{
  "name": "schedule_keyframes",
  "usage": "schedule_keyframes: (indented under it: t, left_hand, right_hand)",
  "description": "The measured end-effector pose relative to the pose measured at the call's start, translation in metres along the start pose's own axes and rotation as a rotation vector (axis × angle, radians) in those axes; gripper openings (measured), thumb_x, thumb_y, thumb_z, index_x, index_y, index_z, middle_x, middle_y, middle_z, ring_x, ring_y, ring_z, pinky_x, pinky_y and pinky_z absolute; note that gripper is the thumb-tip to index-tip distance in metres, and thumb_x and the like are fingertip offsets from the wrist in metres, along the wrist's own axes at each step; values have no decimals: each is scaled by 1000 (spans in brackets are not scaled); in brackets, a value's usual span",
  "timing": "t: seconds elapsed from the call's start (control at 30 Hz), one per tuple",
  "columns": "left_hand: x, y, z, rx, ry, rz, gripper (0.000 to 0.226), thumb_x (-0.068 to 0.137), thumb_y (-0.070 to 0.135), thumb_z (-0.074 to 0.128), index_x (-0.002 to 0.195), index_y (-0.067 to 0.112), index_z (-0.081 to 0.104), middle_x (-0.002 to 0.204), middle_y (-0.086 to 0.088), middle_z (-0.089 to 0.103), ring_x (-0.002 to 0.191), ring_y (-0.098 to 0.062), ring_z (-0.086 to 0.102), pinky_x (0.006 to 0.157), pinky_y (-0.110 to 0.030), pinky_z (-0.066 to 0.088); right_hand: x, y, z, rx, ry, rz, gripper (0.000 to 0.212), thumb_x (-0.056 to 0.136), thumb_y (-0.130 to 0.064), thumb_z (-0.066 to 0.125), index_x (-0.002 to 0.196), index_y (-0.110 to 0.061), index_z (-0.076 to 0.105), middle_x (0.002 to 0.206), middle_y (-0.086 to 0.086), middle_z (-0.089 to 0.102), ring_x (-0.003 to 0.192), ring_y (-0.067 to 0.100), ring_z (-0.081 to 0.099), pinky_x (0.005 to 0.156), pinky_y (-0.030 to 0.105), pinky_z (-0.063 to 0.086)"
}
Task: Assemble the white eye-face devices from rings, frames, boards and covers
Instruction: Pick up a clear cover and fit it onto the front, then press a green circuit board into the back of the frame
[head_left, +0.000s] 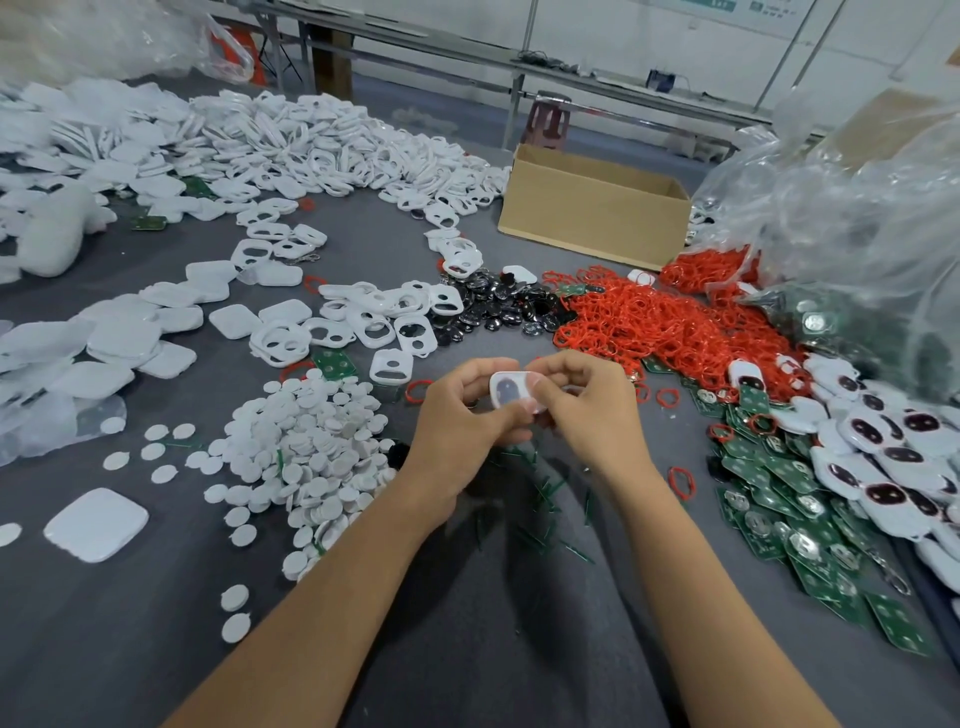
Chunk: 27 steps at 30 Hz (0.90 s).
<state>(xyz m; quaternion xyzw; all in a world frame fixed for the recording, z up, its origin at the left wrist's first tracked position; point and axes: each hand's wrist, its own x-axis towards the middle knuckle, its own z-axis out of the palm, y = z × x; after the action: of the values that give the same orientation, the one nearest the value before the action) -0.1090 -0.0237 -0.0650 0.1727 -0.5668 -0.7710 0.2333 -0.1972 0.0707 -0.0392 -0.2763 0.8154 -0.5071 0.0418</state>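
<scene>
- While left hand (462, 418) and right hand (589, 410) pinch one device (511, 393) above the bench (130, 649), fingers (560, 372) curled round it, it looks part-built.
- Finished faces (883, 467) heap at three o'clock; rings (675, 322), frames (363, 322) near twelve wait unused.

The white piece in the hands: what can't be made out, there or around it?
All head view.
White piece: back and edges hidden by left hand and right hand pinching it.
Cardboard box: inside hidden by its near wall.
Clear bag: contents blurred by crinkled plastic.
Green boards: markings too small.
</scene>
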Motion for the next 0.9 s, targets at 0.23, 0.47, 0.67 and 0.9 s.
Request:
schedule_keyframes:
  t: [0.23, 0.47, 0.67, 0.9]
  left_hand:
    - [-1, 2, -1, -2, 1, -12, 38, 76, -10, 74, 106, 13, 66, 107, -15, 70, 79, -28, 69, 63, -26, 59]
    - [-1, 2, 0, -84, -27, -42, 38, 77, -14, 70, 105, 11, 64, 105, -18, 70, 85, -29, 68, 66, -25, 60]
    - [1, -2, 0, -74, -89, -23, 41, 74, -20, 69, 106, 5, 61, 85, -5, 71, 66, -13, 66, 61, -24, 58]
    - [4, -5, 4, 196, -15, 91, 31, 75, -15, 70, 80, 14, 59, 75, -8, 65, 58, -11, 63, 54, -21, 54]
  right_hand:
    - [0, 0, -1, 132, -42, 58, 10, 88, -5, 63, 85, -9, 72, 59, -1, 62, 44, 2, 54, 43, 14, 40]
    - [-3, -4, -10, -120, 215, -133, 10, 87, -16, 65, 79, -19, 71, 64, -16, 63, 61, -5, 54, 61, 11, 38]
    - [12, -30, -4, -266, 152, -276, 20, 84, -3, 60, 85, -19, 71, 71, -16, 64, 65, 1, 59, 65, 16, 44]
    - [43, -64, 33, -622, -253, -251, 27, 81, -3, 54, 92, -20, 73, 94, 4, 71, 89, 24, 65, 82, 37, 53]
